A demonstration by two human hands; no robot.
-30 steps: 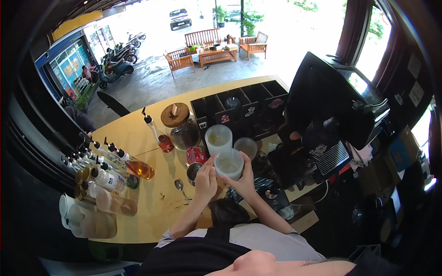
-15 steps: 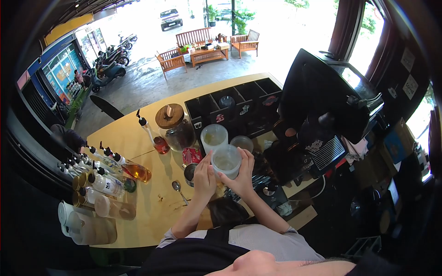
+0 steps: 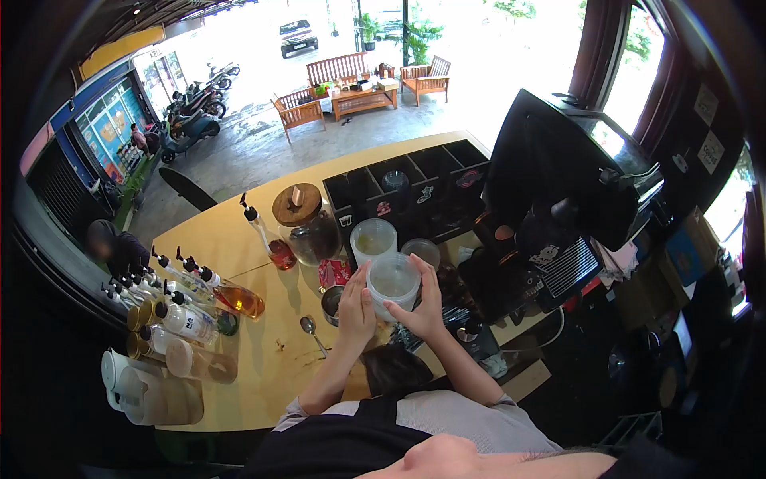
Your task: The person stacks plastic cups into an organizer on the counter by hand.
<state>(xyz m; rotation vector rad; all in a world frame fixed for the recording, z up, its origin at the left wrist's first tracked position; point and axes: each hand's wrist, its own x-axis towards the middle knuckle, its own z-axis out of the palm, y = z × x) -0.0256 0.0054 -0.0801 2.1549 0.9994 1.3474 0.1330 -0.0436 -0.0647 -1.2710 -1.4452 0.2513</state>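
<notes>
Between my two hands is a translucent round plastic tub, its open top facing up. My left hand (image 3: 357, 307) presses on the left side of the tub (image 3: 394, 279), and my right hand (image 3: 424, 303) wraps round its right side, thumb at the front. Just behind it stands a second translucent tub (image 3: 373, 240) with something yellowish at its bottom. A smaller clear round container (image 3: 421, 253) is to the right of that one. Left of my left hand are a metal cup (image 3: 330, 302) and a red packet (image 3: 334, 272).
A spoon (image 3: 313, 334) lies on the wooden counter (image 3: 271, 351). Pump bottles (image 3: 235, 297) and pitchers (image 3: 163, 395) line the left. A wooden-lidded jar (image 3: 307, 227) and black divided box (image 3: 411, 188) stand behind; a dark machine (image 3: 550, 176) is at right. A person (image 3: 116, 247) is beyond the counter.
The view has shifted slightly. More of the person at the far left now shows. Both hands keep hold of the tub in about the same place.
</notes>
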